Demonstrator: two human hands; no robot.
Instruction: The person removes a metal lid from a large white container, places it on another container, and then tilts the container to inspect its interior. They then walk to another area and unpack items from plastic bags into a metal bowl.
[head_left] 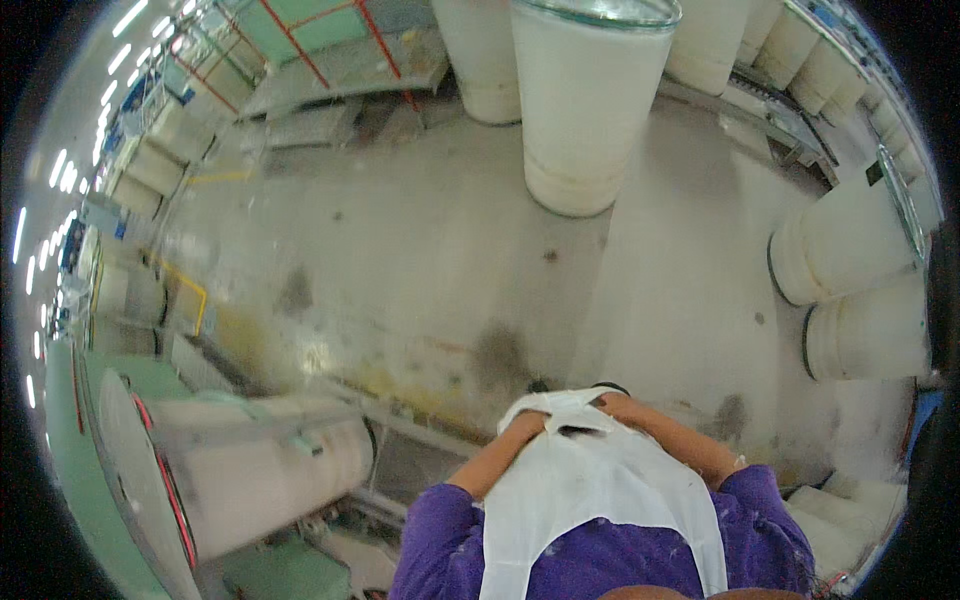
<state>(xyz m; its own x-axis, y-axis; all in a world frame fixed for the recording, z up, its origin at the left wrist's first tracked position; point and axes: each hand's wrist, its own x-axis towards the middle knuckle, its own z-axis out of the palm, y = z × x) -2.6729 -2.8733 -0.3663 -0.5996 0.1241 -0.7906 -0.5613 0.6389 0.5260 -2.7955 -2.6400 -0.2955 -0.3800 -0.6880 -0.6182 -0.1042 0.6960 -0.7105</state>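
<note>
Both of my hands are at the front of the white apron [610, 475] I wear over a purple top. My left hand [534, 422] reaches into the apron's cloth at its left side, its fingers hidden in the fabric. On the other side my right hand [614, 404] also goes in under the cloth, and its fingers are out of sight too. Between them the cloth gapes in a small dark opening. Whether either hand holds anything does not show.
A tall white drum [590, 110] stands ahead on the grey floor [420, 230]. More white drums [850, 240] line the right side. At the left, a large whitish drum [270, 470] sits in green machinery. A low platform [340, 80] with red rails is at the back left.
</note>
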